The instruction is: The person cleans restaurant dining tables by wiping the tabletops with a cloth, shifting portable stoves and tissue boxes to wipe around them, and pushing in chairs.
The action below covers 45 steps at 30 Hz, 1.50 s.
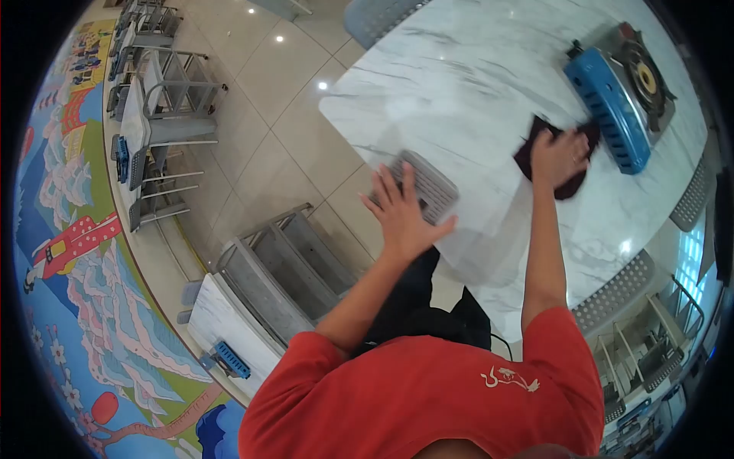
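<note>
My right hand presses on a dark maroon cloth on the white marble-patterned table. Its fingers bend over the fabric. Just right of the cloth stands a blue portable gas stove with a black burner. My left hand is open, fingers spread, at the table's left edge. It overlaps a grey rectangular panel with a ribbed surface and rounded corners. What lies under the left palm is hidden.
Grey perforated chair backs stand by the table at the top and lower right. Behind on the left is a grey tiered shelf unit beside another table with a blue stove. More chairs line the painted wall.
</note>
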{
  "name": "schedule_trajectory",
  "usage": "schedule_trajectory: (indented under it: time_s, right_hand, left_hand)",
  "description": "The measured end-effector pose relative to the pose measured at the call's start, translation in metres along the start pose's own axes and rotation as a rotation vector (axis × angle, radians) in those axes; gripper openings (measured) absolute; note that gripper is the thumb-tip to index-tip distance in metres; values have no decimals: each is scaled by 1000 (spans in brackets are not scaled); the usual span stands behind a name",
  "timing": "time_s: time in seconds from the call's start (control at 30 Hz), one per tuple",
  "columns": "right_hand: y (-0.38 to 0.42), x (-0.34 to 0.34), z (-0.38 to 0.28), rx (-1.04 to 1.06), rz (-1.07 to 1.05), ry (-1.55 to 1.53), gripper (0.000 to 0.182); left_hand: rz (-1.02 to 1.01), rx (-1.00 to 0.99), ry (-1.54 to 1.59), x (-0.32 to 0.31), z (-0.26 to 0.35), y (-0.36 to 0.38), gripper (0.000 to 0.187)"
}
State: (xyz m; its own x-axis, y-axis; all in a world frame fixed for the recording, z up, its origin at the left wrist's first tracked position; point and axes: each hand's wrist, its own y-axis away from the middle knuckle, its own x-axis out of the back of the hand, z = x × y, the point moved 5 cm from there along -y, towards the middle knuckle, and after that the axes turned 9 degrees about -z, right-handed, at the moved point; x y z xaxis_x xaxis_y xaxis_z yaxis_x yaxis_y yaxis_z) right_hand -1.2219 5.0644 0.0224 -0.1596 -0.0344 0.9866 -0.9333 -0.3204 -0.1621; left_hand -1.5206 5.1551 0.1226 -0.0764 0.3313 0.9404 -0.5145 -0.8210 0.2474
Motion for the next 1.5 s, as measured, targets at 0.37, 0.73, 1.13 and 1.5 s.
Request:
schedule_trajectory:
  time_s: [0.37, 0.73, 1.13, 1.5]
  right_hand:
    - [105, 30, -315, 1442, -326, -562, 54]
    - [-117, -29, -162, 266, 70, -234, 59]
    - [47, 18, -196, 1007, -182, -614, 49]
    - [94, 26, 247, 38, -32, -324, 49]
  left_hand:
    - [-173, -206, 133, -4, -13, 2, 111]
    - [-127, -271, 72, -15, -19, 4, 109]
    - [-54, -300, 16, -14, -18, 5, 109]
    - [24, -328, -87, -25, 48, -14, 107]
